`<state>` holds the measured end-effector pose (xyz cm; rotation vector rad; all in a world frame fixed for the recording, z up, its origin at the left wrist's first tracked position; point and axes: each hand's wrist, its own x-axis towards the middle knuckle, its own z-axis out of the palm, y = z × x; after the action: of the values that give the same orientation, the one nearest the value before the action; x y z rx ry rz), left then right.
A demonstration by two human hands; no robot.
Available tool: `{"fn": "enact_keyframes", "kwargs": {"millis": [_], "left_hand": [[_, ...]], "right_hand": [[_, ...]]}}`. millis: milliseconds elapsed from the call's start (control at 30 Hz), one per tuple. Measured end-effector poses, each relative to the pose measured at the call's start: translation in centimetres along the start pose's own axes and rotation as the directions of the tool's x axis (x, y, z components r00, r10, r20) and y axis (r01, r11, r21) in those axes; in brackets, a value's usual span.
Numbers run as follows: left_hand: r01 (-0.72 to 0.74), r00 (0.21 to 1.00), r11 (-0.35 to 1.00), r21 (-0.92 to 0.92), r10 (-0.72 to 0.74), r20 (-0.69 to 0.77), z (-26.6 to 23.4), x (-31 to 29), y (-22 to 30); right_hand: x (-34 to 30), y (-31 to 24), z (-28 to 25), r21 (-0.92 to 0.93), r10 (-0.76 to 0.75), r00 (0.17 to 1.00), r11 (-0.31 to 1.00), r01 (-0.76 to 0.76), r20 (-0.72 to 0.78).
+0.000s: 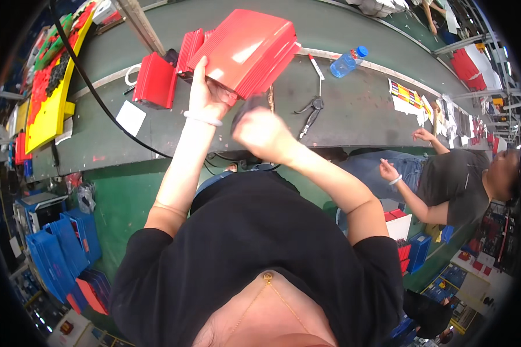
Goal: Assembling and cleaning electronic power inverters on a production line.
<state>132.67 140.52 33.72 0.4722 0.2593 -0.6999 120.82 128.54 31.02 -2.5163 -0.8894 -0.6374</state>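
My left hand (207,97) holds up a glossy red ribbed metal casing (250,49) above the workbench (214,136), thumb along its near-left edge and fingers underneath. Close below the casing's near end is my right hand (264,136), blurred by motion. Its fingers are curled around a dark object (252,109), too smeared to name. Another red ribbed casing (155,81) stands on the bench to the left. Between it and the held one, a further red casing (189,49) is partly covered.
A black cable (92,89) crosses the bench's left side near a white paper (131,118). Right of my hands lie a dark-handled tool (312,114), a red-and-white marker (316,67) and a blue-capped bottle (346,64). A yellow board (45,124) bears small parts. A co-worker (454,185) stands at right.
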Motion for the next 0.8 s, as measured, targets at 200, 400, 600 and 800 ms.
{"fn": "enact_keyframes", "kwargs": {"millis": [200,400,600,800], "left_hand": [[0.009,0.994,0.999,-0.031,-0.005,0.106,-1.1,0.0,1.1],[0.012,0.992,0.999,0.039,-0.017,0.126,-1.0,-0.5,0.6],[0.145,0.988,0.989,-0.025,-0.143,0.052,-1.6,-0.6,0.6],[0.219,0.974,0.968,-0.126,-0.209,0.084,-3.0,-0.3,0.2]], "right_hand": [[-1.5,0.7,-4.0,0.214,0.423,0.829,0.905,-0.368,-0.365],[0.5,5.4,-7.3,-0.034,0.303,0.81,0.929,-0.369,-0.503],[-0.5,10.0,-8.6,-0.113,0.4,0.728,0.832,-0.543,-0.557],[2.7,7.5,-8.7,0.702,0.722,0.519,0.652,-0.288,-0.457]]}}
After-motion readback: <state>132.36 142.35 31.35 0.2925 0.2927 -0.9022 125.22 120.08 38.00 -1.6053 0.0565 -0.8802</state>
